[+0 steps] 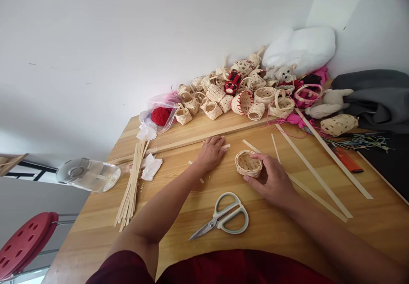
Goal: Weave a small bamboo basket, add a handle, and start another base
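Note:
A small round woven basket [248, 164] of pale strips sits on the table, its opening facing up. My right hand [271, 177] grips it from the right, fingers over the rim and thumb low on its side. My left hand [211, 152] rests palm down on the table, fingers stretched out. A short pale strip [226, 146] sticks out beside its fingertips; whether the fingers touch it is hidden. Scissors with white handles [231, 213] lie between my forearms, blades slightly apart, pointing left and towards me.
Finished small baskets [214, 92] are heaped along the wall. Long flat strips [315, 171] lie to the right, and a bundle of strips [132, 184] lies left. A water bottle [96, 175], red yarn [160, 116], crumpled tissue [151, 167] and an orange packet [348, 159] are around.

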Tool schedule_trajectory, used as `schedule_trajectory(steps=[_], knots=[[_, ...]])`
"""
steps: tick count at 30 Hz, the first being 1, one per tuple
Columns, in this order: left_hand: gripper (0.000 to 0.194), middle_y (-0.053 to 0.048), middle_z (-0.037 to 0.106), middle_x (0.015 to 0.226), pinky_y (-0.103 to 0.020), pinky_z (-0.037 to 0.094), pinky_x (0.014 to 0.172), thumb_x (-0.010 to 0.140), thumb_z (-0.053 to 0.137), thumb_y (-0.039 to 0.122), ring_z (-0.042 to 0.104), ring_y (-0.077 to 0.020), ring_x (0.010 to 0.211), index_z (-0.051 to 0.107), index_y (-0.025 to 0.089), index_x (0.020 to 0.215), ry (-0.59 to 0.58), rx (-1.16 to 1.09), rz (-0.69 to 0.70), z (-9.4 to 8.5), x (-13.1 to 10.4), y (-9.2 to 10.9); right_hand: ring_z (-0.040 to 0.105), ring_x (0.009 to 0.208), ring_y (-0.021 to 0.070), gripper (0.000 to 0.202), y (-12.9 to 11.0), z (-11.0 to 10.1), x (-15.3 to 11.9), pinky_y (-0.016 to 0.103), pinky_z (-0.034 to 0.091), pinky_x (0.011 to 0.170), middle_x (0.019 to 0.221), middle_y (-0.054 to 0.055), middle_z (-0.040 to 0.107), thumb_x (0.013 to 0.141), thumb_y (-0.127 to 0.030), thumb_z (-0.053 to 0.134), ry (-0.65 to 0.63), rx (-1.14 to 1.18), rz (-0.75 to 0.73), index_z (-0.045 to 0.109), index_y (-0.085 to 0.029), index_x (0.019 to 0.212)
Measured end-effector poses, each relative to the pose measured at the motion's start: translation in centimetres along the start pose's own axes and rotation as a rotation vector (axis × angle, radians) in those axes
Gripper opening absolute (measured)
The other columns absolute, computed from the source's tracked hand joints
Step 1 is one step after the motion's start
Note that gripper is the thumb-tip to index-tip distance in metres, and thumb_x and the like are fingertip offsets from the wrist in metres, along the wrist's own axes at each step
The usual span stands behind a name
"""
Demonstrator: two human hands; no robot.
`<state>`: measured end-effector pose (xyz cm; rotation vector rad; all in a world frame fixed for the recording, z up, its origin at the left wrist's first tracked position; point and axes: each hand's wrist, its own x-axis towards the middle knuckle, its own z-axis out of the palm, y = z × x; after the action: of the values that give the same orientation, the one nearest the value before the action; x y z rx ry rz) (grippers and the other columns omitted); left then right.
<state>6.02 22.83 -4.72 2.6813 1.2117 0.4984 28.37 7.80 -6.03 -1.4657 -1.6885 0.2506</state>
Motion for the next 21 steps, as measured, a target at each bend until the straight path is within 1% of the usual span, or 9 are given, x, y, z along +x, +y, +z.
schedule_trajectory(steps=[2,4,6,8,11,13,15,18,21], knots=[[0.035,-0.012,0.071,0.130,-0.045,0.050,0.113,0.105,0.049,0.034,0.062,-0.0263,0.122,0.072,0.020,0.127,0.003,0.009,0.001,-1.0,-1.2,-0.1,0.067,0.114,0.0330,0.053,-0.3,0.1,-0.1,0.050,0.051,0.101,0.126,0.012,0.070,0.083,-0.039,0.075,0.001,0.008,-0.009,0.054,-0.024,0.129],[0.036,-0.010,0.076,0.115,-0.045,0.052,0.105,0.106,0.046,0.036,0.066,-0.0257,0.109,0.078,0.021,0.113,0.019,0.051,-0.013,-2.0,-2.2,0.0,0.066,0.116,0.0329,0.054,-0.6,0.1,-0.3,0.051,0.050,0.102,0.128,0.011,0.069,0.082,-0.037,0.075,-0.011,0.019,-0.017,0.053,-0.025,0.130],[0.035,-0.010,0.077,0.113,-0.046,0.052,0.102,0.106,0.046,0.035,0.064,-0.0269,0.109,0.078,0.022,0.113,0.022,0.107,-0.003,-2.4,-2.1,0.4,0.066,0.116,0.0328,0.053,-1.0,0.0,-0.4,0.052,0.050,0.102,0.128,0.011,0.069,0.083,-0.034,0.075,-0.024,0.027,-0.026,0.052,-0.025,0.129],[0.034,-0.009,0.075,0.126,-0.046,0.050,0.103,0.105,0.046,0.030,0.061,-0.0276,0.118,0.074,0.024,0.124,-0.002,0.135,0.030,-2.1,-0.7,1.2,0.066,0.115,0.0334,0.052,-1.2,0.0,-0.4,0.053,0.050,0.101,0.127,0.012,0.069,0.083,-0.033,0.075,-0.028,0.026,-0.030,0.052,-0.025,0.129],[0.042,-0.003,0.062,0.151,-0.048,0.047,0.107,0.103,0.050,0.025,0.054,-0.0293,0.130,0.062,0.030,0.143,-0.071,0.147,0.040,-0.7,2.5,2.4,0.066,0.116,0.0346,0.052,-1.2,0.1,-0.4,0.054,0.050,0.101,0.128,0.013,0.069,0.083,-0.034,0.074,-0.031,0.026,-0.032,0.051,-0.026,0.129],[0.045,-0.001,0.058,0.155,-0.051,0.044,0.110,0.102,0.053,0.027,0.051,-0.0311,0.135,0.059,0.032,0.146,-0.118,0.156,0.030,0.2,4.2,3.1,0.066,0.115,0.0349,0.052,-1.1,0.1,-0.3,0.054,0.050,0.100,0.127,0.013,0.070,0.083,-0.034,0.074,-0.022,0.040,-0.036,0.052,-0.025,0.129],[0.045,0.000,0.059,0.154,-0.053,0.040,0.113,0.100,0.055,0.028,0.049,-0.0326,0.137,0.060,0.033,0.145,-0.140,0.170,0.023,0.6,4.9,3.6,0.066,0.114,0.0349,0.052,-1.0,0.2,-0.3,0.054,0.050,0.099,0.126,0.013,0.070,0.082,-0.033,0.075,-0.015,0.057,-0.036,0.052,-0.025,0.128],[0.041,-0.003,0.064,0.150,-0.055,0.039,0.113,0.098,0.057,0.025,0.051,-0.0331,0.136,0.065,0.031,0.139,-0.124,0.174,-0.022,0.2,4.1,3.9,0.065,0.115,0.0353,0.052,-1.1,0.1,-0.4,0.054,0.049,0.099,0.127,0.012,0.070,0.082,-0.032,0.075,-0.033,0.069,-0.021,0.052,-0.025,0.128],[0.031,-0.009,0.077,0.122,-0.053,0.042,0.109,0.100,0.054,0.027,0.059,-0.0313,0.123,0.074,0.026,0.124,-0.083,0.171,-0.094,-1.2,1.8,3.6,0.065,0.115,0.0352,0.053,-1.2,0.1,-0.6,0.055,0.048,0.100,0.128,0.012,0.070,0.081,-0.030,0.075,-0.038,0.091,-0.017,0.052,-0.025,0.129]])
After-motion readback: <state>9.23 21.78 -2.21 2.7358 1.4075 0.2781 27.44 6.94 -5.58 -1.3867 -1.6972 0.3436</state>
